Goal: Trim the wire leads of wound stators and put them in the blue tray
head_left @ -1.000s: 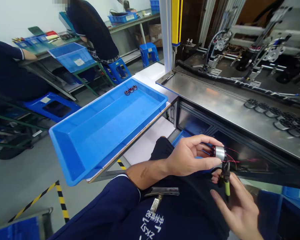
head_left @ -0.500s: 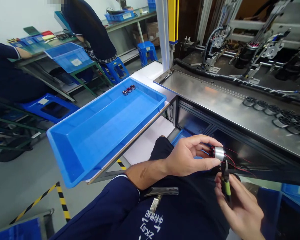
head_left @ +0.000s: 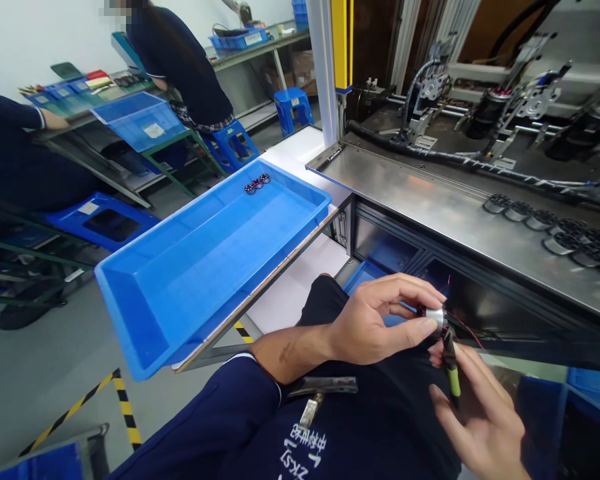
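My left hand point(head_left: 373, 320) pinches a small round motor part point(head_left: 435, 319) between thumb and fingers. The part has a silver band, dark red windings on one side and thin red wires point(head_left: 473, 333) trailing to the right. Cutting pliers point(head_left: 451, 370) with yellow-green on the handle are in my right hand point(head_left: 490, 407); its fingers are behind the handle and the thumb stands away from it. The pliers' jaws point up at the lower edge of the part, close to where wires come out. Whether they bite on a wire is too small to tell.
A blue tray point(head_left: 215, 260) at left holds three small dark red motor parts point(head_left: 257, 183). Several black-and-silver round parts point(head_left: 540, 220) sit on the metal ledge point(head_left: 405, 180) of the machine at right. Two people in dark shirts sit at a bench point(head_left: 85, 110) behind the tray.
The red wires have shifted; one short end now sticks up above the part. My left hand and the part have dropped slightly. My right thumb has moved away from the pliers.
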Demonstrator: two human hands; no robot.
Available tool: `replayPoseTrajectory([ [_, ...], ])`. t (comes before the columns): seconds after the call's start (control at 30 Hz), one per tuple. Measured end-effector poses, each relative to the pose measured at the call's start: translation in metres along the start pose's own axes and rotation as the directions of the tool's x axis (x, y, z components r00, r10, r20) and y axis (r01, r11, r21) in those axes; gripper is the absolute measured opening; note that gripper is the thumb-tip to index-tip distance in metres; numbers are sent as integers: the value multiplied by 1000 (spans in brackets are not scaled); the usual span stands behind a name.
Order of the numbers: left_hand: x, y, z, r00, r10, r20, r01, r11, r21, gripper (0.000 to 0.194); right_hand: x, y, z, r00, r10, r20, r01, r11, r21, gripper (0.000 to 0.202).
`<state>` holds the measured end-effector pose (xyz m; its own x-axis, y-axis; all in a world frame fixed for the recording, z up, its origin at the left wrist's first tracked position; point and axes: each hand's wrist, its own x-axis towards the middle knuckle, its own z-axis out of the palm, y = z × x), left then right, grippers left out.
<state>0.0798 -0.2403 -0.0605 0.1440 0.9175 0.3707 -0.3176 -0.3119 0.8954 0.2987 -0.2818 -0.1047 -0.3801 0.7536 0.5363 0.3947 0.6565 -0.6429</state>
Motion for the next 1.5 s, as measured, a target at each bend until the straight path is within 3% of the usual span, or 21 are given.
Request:
replayPoseTrajectory([
  [0.2, -1, 2, -1, 999, 30, 9, -31, 999, 44, 15, -1, 2, -4, 998, -61, -6, 60, 996, -65, 73],
  [0.4, -2, 2, -1, 999, 48, 13, -48, 998, 30, 14, 0, 1, -3, 1000, -13, -4, 13, 997, -72, 70],
  [0.8, -3, 2, 1, 985, 161, 63, -167, 981, 99, 16, 4, -4, -3, 999, -41, -26, 39, 996, -86, 72],
  [0.93, -2, -2, -2, 976, 208, 63, -215, 968, 127, 16, 0, 0, -4, 997, 62, -48, -66, 993, -101, 65],
  [1.03, 2, -5, -6, 935, 336, 117, -352, 921, 166, 20, -2, 1, -5, 979, 200, -46, -201, 980, -13, 62],
  [1.13, 7, -7, -11, 830, 518, 207, -556, 793, 248, 35, -6, 0, -10, 960, 278, -23, -277, 960, 46, 59],
  [1.23, 9, -9, -13, 756, 608, 241, -653, 673, 347, 51, -13, -3, -20, 936, 351, 31, -352, 934, 66, 59],
  [1.37, 6, -11, -13, 730, 628, 269, -670, 581, 462, 48, -25, -11, -31, 872, 484, 77, -490, 866, 105, 55],
  [1.5, 2, -13, -13, 739, 607, 292, -656, 548, 520, 41, -39, -23, -35, 827, 545, 137, -562, 805, 190, 53],
])
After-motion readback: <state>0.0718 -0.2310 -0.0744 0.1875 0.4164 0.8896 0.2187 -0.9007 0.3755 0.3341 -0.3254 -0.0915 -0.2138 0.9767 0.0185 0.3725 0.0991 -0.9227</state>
